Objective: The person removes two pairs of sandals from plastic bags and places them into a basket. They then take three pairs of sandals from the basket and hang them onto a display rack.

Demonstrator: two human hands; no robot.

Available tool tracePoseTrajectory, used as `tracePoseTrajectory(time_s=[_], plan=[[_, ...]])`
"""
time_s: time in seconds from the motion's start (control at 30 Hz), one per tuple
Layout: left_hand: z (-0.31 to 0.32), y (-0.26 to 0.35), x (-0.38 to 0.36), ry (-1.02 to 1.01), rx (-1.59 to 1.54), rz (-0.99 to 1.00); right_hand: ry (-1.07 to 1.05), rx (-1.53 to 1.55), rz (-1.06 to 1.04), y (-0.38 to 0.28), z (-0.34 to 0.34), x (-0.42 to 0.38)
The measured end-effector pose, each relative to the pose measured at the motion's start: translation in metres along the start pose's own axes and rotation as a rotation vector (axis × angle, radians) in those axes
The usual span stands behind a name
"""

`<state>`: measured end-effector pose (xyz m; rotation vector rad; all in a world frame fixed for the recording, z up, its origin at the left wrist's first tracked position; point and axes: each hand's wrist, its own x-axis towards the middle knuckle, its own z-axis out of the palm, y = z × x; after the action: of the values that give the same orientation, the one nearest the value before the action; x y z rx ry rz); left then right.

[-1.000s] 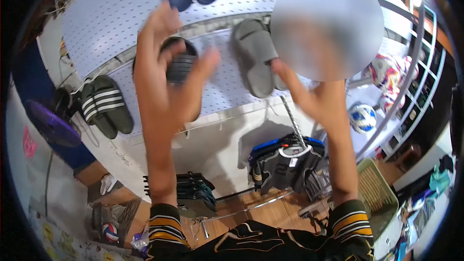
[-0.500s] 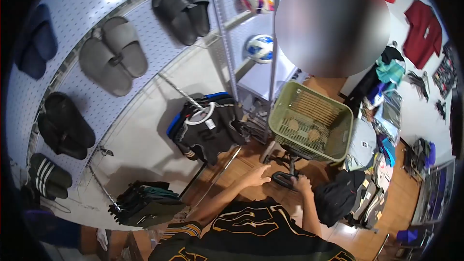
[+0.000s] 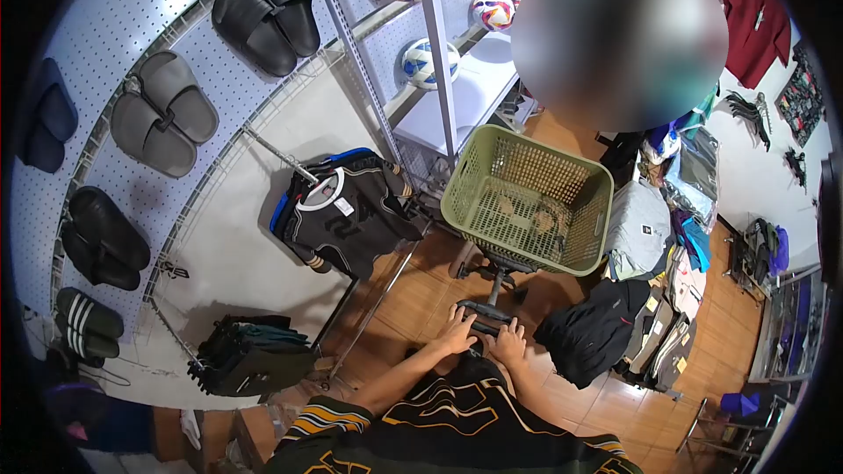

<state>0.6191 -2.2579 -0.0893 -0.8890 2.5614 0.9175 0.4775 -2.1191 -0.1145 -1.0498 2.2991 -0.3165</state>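
Note:
A green plastic basket with perforated walls sits on a small wheeled frame in front of me. Its black handle points back toward my body. My left hand is on the left side of this handle, fingers curled over the bar. On the right side my right hand also rests over the bar, its fingertips showing. The basket holds nothing that I can make out.
Slippers hang on the pegboard at left, above dark shirts on a rack. Balls sit on shelves. Folded clothes and a black garment lie at right. A blurred person stands beyond the basket.
My left hand has come onto the handle from open air. My right hand has shifted left and stays on it. Basket, shelves and racks appear further left in view.

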Motion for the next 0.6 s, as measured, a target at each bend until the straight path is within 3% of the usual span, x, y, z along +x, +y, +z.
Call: tracePoseTrajectory(time_s=[0.13,0.23,0.33,0.6], plan=[[0.012,-0.006,-0.021,-0.047,0.035,0.006,-0.025,-0.022,0.023,-0.004,0.011,-0.030],[0.028,-0.004,-0.042,-0.059,0.113,-0.019,0.078,-0.056,-0.018,-0.005,0.035,-0.056],[0.050,-0.010,-0.068,-0.015,0.090,-0.020,0.008,-0.016,-0.002,-0.003,0.055,-0.079],[0.104,-0.047,-0.146,0.177,-0.031,0.087,0.145,0.039,-0.066,-0.015,0.112,-0.164]])
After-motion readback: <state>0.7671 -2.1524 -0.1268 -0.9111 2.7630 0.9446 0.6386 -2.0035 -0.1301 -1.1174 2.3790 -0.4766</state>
